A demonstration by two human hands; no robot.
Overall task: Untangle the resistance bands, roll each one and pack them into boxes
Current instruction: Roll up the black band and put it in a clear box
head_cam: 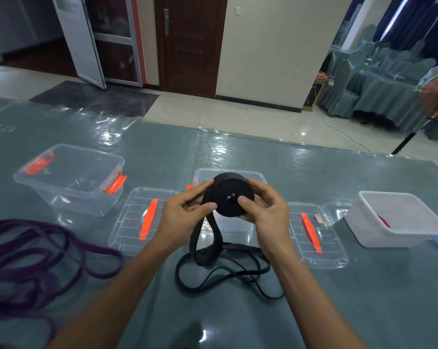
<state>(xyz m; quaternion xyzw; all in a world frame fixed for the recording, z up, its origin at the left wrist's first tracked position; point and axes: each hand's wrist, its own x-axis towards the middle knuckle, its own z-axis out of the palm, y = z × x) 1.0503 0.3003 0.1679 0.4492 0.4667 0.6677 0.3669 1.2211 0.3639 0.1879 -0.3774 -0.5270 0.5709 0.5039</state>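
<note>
Both hands gripped a half-rolled black band just above the counter.

Left hand and right hand were up side by side, forearms angling in from the bottom corners. The fingers curled round the rim of the fat matte disc, and both thumbs pressed on its flat face near the centre hole. The unrolled tail, a flat rubbery strap, hung off the roll and lay in loose loops on the glossy grey-green sheet. Right behind the roll sat a clear plastic box. A second box with orange clips stood off left, and two clear lids lay flat either side of the hands. A purple band sprawled tangled at far left, with a white tub at right.
</note>
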